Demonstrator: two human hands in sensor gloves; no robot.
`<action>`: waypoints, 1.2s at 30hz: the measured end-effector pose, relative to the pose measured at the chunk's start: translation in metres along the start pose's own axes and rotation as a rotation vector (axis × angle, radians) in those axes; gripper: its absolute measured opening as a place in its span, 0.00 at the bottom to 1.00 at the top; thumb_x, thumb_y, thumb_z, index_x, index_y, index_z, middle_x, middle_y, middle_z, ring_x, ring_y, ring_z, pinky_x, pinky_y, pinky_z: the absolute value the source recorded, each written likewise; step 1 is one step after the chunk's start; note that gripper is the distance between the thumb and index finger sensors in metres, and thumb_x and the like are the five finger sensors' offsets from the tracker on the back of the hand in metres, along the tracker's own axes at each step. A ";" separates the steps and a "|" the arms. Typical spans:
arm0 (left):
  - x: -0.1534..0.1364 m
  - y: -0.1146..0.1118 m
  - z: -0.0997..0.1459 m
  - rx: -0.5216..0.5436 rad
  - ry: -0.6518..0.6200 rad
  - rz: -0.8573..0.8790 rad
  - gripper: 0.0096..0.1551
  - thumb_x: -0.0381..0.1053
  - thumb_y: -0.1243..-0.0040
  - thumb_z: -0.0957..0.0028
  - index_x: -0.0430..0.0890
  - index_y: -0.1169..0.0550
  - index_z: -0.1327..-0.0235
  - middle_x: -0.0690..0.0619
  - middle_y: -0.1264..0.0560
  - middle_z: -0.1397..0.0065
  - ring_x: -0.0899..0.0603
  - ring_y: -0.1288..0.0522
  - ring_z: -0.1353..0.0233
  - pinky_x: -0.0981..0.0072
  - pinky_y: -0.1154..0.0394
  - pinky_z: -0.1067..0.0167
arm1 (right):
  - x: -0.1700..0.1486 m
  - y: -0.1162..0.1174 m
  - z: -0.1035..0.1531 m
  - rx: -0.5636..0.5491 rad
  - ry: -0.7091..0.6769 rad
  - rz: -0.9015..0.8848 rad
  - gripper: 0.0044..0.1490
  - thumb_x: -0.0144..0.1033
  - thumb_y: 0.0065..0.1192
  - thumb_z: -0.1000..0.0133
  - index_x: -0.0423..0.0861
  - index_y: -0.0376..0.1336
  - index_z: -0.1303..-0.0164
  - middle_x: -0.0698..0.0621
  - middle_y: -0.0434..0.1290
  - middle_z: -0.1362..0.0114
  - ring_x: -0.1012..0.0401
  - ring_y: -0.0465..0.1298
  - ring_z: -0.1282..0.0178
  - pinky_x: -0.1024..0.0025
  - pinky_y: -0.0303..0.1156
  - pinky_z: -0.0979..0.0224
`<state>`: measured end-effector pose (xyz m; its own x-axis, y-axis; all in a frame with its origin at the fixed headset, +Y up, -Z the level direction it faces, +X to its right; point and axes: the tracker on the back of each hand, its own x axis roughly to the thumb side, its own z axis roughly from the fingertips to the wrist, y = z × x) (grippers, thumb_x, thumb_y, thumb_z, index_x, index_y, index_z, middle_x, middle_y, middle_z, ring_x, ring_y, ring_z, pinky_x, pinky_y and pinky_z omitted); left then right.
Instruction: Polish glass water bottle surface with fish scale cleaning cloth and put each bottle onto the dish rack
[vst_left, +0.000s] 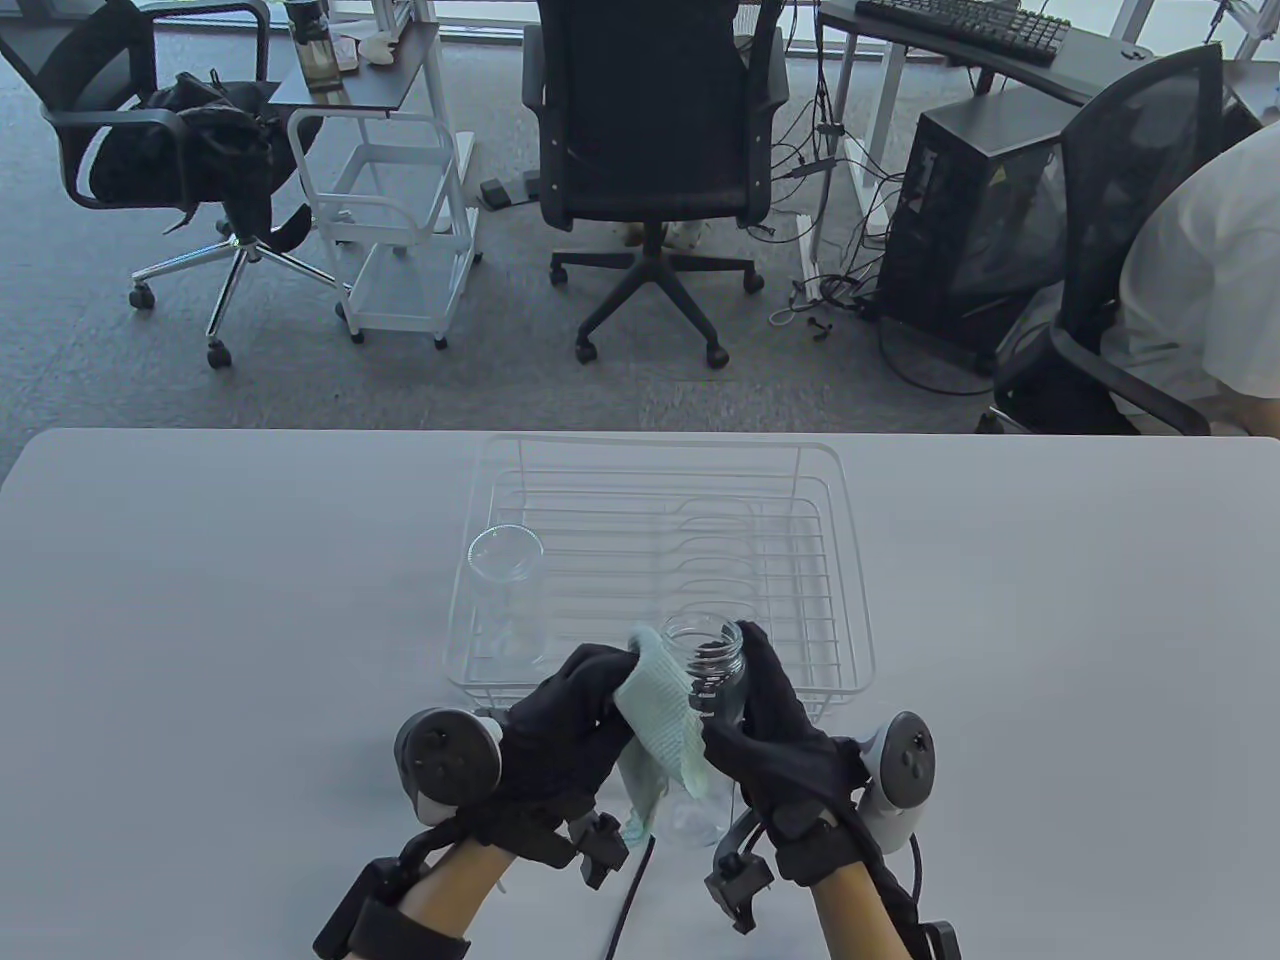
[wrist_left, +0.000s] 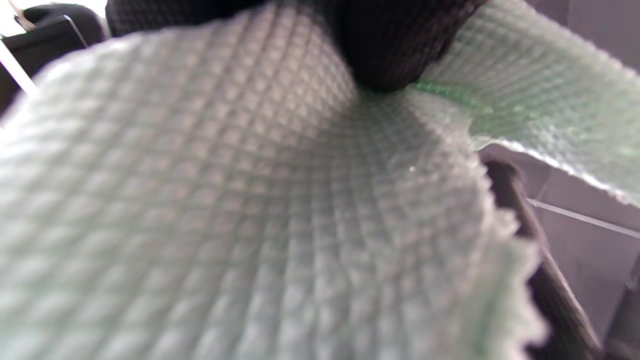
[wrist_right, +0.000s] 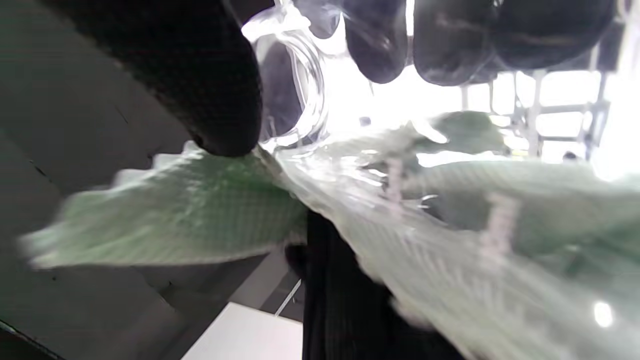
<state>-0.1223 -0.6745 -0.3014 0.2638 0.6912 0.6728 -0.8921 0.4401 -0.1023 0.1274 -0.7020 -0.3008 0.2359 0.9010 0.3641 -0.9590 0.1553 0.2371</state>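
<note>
A clear glass bottle (vst_left: 712, 668) is held upright above the table's front edge, just before the dish rack (vst_left: 850, 590). My right hand (vst_left: 775, 730) grips it around the neck and shoulder; in the right wrist view the bottle (wrist_right: 300, 100) shows between thumb and fingers (wrist_right: 380, 45). My left hand (vst_left: 570, 730) holds the pale green fish scale cloth (vst_left: 665, 735) against the bottle's left side. The cloth (wrist_left: 250, 210) fills the left wrist view, and the cloth (wrist_right: 165, 215) shows in the right wrist view too. A second glass bottle (vst_left: 505, 590) stands upright in the rack's left part.
The white wire rack sits at the table's middle. Beyond the far table edge are office chairs (vst_left: 650, 150), a white cart (vst_left: 400, 200), a computer tower (vst_left: 970, 220) and a seated person (vst_left: 1200, 280) at the right.
</note>
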 end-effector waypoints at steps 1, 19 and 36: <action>0.002 -0.004 0.001 -0.012 -0.009 -0.016 0.21 0.51 0.38 0.40 0.58 0.28 0.34 0.48 0.24 0.33 0.43 0.17 0.46 0.50 0.20 0.46 | 0.001 -0.003 0.000 -0.026 -0.007 -0.007 0.61 0.52 0.74 0.46 0.41 0.41 0.16 0.40 0.54 0.17 0.35 0.63 0.31 0.33 0.65 0.36; 0.007 -0.009 0.008 0.049 0.013 -0.079 0.21 0.51 0.38 0.40 0.56 0.29 0.34 0.46 0.27 0.32 0.41 0.19 0.44 0.47 0.22 0.45 | -0.007 0.006 0.006 -0.005 0.064 0.032 0.60 0.53 0.68 0.44 0.42 0.38 0.17 0.40 0.47 0.16 0.31 0.63 0.25 0.35 0.62 0.31; 0.004 0.016 0.005 0.133 0.046 0.030 0.22 0.51 0.41 0.38 0.57 0.30 0.32 0.48 0.27 0.31 0.42 0.19 0.44 0.50 0.22 0.45 | -0.018 0.020 0.007 0.155 0.096 -0.105 0.51 0.53 0.63 0.39 0.61 0.37 0.15 0.43 0.46 0.13 0.31 0.64 0.28 0.29 0.65 0.37</action>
<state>-0.1375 -0.6672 -0.2970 0.2506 0.7298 0.6361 -0.9397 0.3414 -0.0215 0.1055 -0.7183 -0.2962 0.3100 0.9189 0.2440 -0.8924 0.1928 0.4080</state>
